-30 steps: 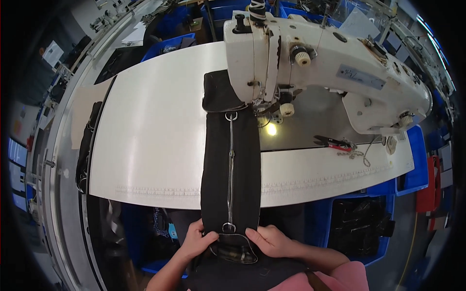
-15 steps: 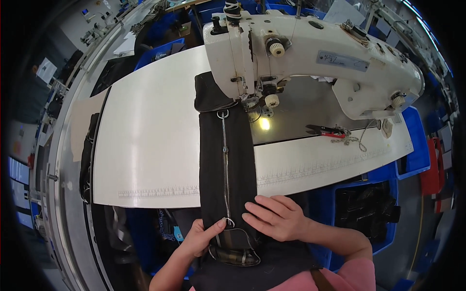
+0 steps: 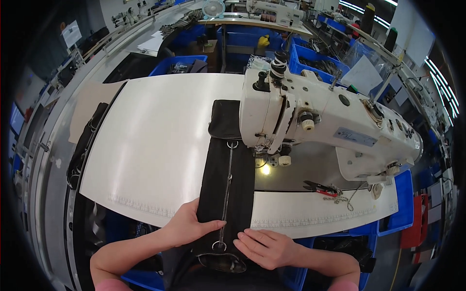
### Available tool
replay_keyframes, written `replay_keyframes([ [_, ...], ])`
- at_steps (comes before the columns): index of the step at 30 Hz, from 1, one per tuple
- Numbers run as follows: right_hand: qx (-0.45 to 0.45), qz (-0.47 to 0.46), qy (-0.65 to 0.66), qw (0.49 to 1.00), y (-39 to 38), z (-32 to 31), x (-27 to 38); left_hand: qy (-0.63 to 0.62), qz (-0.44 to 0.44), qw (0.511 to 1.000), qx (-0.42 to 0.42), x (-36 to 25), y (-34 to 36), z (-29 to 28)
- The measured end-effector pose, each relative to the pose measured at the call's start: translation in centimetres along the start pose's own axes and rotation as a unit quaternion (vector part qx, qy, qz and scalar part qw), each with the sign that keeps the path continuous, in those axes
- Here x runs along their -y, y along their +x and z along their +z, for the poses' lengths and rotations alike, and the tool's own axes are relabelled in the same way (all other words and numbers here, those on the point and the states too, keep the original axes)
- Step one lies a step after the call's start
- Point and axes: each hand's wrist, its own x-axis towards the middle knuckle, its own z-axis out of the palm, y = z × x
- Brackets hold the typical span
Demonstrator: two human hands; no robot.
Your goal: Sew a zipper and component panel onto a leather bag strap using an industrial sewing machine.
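A long black zippered fabric piece (image 3: 216,189) lies across the white table, its far end beside the sewing machine's (image 3: 310,111) head and its near end over the front edge. A metal zipper with a ring at each end runs down its middle. My left hand (image 3: 188,226) grips its left edge, thumb on top near the zipper, the other fingers mostly hidden. My right hand (image 3: 268,248) is closed at the right edge near the front, fingertips on the cloth and thumb hidden. At the near end, a zipper-edged opening (image 3: 222,262) shows a darker lining.
Thread snips (image 3: 320,188) with red and black handles lie beside a tangled cord (image 3: 345,198) at the table's right. Another dark zippered piece (image 3: 83,145) hangs along the left edge. Blue bins (image 3: 407,199) stand around the table. A ruler scale runs along the front edge.
My view has tilted up, showing more of the room. My left hand has moved from the near ring farther up the left edge. My right hand's fingers have drawn closer together at the right edge.
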Motion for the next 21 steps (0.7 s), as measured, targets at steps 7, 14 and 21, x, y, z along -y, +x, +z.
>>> replay_keyframes([
  [7, 0.042, -0.025, -0.024, 0.999, 0.9, -0.1, -3.3, 0.004, 0.006, 1.0, -0.011, -0.7, 2.6, -0.9],
  [14, 0.062, -0.02, -0.021, 0.998, 1.1, 0.3, -6.1, -0.006, 0.019, 1.0, -0.016, -1.5, 4.9, -1.4],
  [21, 0.049, -0.049, -0.032, 0.997, 1.6, 0.8, -9.3, 0.004, 0.063, 0.998, -0.025, -1.2, 7.6, -2.3],
])
